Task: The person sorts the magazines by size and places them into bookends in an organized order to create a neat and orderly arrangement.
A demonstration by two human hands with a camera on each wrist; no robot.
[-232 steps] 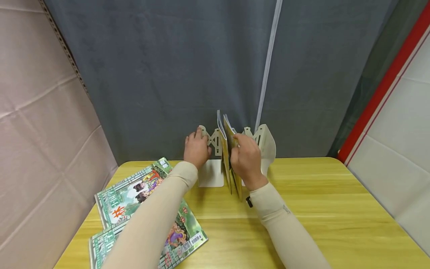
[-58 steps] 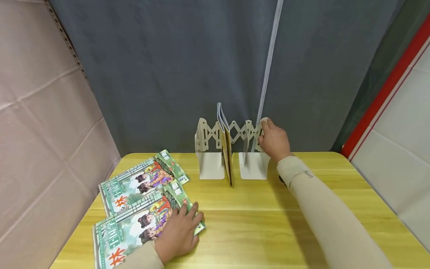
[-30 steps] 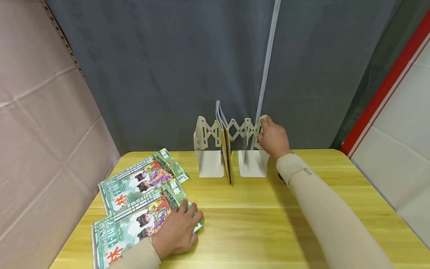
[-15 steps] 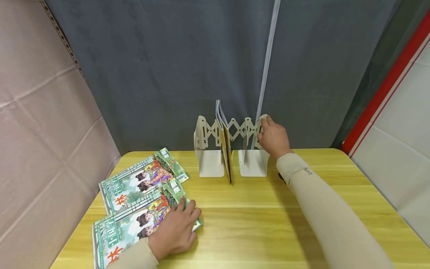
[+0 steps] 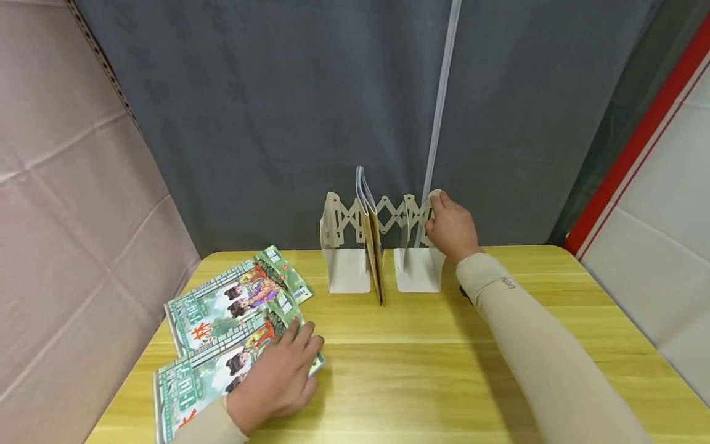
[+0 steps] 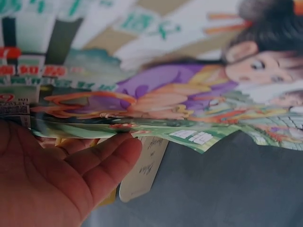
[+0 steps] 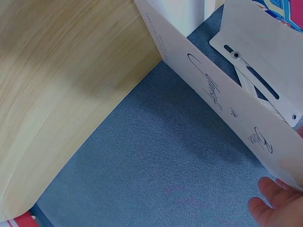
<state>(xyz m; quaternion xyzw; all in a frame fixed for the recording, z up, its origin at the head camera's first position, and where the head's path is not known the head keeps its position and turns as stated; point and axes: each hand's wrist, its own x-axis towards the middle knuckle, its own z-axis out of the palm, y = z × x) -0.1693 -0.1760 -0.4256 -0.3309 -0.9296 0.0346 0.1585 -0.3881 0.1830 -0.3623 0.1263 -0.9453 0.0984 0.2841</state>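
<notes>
My left hand [image 5: 277, 373] lies at the right edge of the nearer green-covered magazine [image 5: 213, 364]. Its fingers look nearly straight. In the left wrist view the fingertips meet the magazine's wavy edge, which looks slightly lifted; the thumb's exact contact is unclear. A second magazine [image 5: 235, 293] with the same cover lies partly beneath it. Toward the back, my right hand [image 5: 453, 229] grips the upper right end of a white folding bookend [image 5: 346, 271]. In the right wrist view, fingers show on both sides of the end panel [image 7: 208, 85]. Thin upright booklets [image 5: 373, 253] stand in the bookend.
The wooden table [image 5: 421, 388] ends at a dark grey curtain [image 5: 288, 154]. A pale cloth wall [image 5: 83, 216] borders the left side, and a white panel with a red strip [image 5: 638, 142] borders the right. The bookend's middle plate [image 5: 409, 222] stands upright.
Earlier both hands were at the bookend, the right on a booklet. Since then the right took the end panel and the left came to the magazine. Lately the left hand and magazine edge shifted left.
</notes>
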